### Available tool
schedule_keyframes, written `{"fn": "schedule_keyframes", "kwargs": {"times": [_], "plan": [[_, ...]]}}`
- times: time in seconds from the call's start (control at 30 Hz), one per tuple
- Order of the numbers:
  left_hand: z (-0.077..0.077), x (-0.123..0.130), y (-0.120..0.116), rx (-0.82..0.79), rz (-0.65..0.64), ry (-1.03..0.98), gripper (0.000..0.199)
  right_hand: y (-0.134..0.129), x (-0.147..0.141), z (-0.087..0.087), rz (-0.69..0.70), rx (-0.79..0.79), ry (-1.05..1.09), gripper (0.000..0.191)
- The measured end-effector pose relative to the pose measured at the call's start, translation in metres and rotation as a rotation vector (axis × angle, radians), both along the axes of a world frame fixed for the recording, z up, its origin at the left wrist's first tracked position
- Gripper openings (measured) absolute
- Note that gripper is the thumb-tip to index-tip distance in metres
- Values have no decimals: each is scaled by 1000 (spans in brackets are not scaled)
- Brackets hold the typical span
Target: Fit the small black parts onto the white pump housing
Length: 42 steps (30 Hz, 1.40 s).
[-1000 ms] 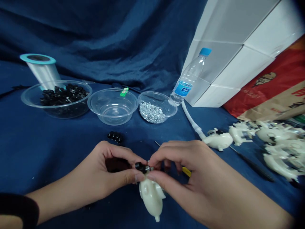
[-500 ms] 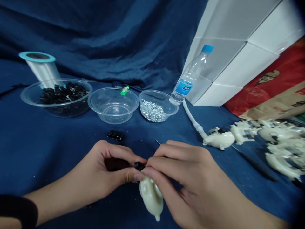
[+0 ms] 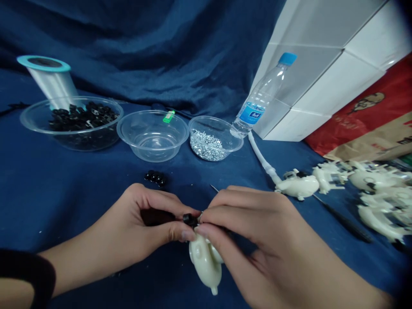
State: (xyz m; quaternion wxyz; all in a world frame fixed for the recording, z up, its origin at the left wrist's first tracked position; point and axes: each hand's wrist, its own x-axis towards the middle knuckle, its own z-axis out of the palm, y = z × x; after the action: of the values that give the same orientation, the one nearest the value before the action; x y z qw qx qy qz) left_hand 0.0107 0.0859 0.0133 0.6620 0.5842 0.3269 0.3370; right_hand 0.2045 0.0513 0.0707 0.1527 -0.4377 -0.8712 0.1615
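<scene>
In the head view my left hand (image 3: 151, 225) is closed, its thumb and forefinger pinched around a small black plastic part (image 3: 189, 220). Just below hangs a glossy cream plastic piece (image 3: 206, 264), rounded, with a small peg at its lower end. My right hand (image 3: 244, 231) is closed too; its thumb presses the top of the cream piece and its fingertips meet beside the black part. A small glint of metal shows between the fingertips, too small to name. Behind the right hand's fingers a thin metal tip (image 3: 214, 188) sticks out; the rest of it is hidden.
A bowl of black parts (image 3: 83, 143), a clear bowl (image 3: 152, 150) and a bowl of screws (image 3: 209, 146) stand behind my hands. Black beads (image 3: 156, 177) lie nearer. Right are a bottle (image 3: 252, 113), cream pieces (image 3: 299, 186), a black-handled tool (image 3: 344, 221) and white boxes (image 3: 302, 103).
The view has shifted slightly. Both hands keep their grip, and the black part and the cream piece have turned or moved only a little between the fingers.
</scene>
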Motion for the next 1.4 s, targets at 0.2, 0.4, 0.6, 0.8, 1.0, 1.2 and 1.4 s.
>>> {"fn": "schedule_keyframes", "kwargs": {"times": [0.2, 0.4, 0.6, 0.8, 1.0, 1.2, 1.4], "plan": [[-2, -1, -1, 46, -3, 26, 25, -3, 1, -12, 16, 168, 42, 28], [-5, -2, 0, 33, 6, 15, 29, 4, 7, 0, -47, -4, 99, 4], [-5, -3, -3, -15, -12, 7, 25, 3, 9, -2, -59, -72, 132, 11], [-6, -5, -3, -16, -42, -39, 19, 3, 7, -4, -68, -52, 155, 12], [-6, -6, -1, 4, -5, -13, 19, 7, 7, -4, -97, -56, 154, 11], [-8, -7, 0, 14, -18, 7, 19, 7, 7, -3, -87, -93, 166, 12], [-8, -6, 2, 10, 0, 32, 18, 6, 6, -2, -85, -115, 197, 11]]}}
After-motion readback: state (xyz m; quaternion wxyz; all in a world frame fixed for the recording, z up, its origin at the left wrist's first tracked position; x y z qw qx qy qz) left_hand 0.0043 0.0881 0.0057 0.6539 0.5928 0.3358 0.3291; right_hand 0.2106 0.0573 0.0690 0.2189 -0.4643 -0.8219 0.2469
